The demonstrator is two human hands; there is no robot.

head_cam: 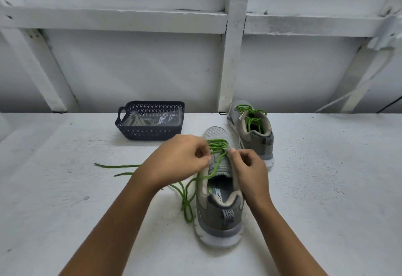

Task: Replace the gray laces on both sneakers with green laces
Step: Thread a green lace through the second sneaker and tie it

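Head camera, the only view: the near sneaker (219,201) stands on the desk (326,188) straight ahead of the person. Its long axis runs away from the body, heel nearest and toe pointing to the wall. Both hands meet over its eyelet rows, so the work lies between them and neither has to reach. The left hand (180,158) has its fingers curled at the left eyelet row and seems to pinch the green lace (217,145), which already crosses the lower eyelets. The right hand (248,167) pinches the right edge of the upper of the near sneaker, beside the tongue, thumb on top. One strand runs slantwise over the tongue toward the left side. The loose ends (187,206) trail off to the left on the desk, on the left hand's side, so that hand looks better placed to feed the next eyelet while the right steadies the upper. The far sneaker (253,132) stands beyond and to the right, toe also away, with green through its eyelets. The basket (150,123) behind the left hand holds what look like the gray laces (139,121).
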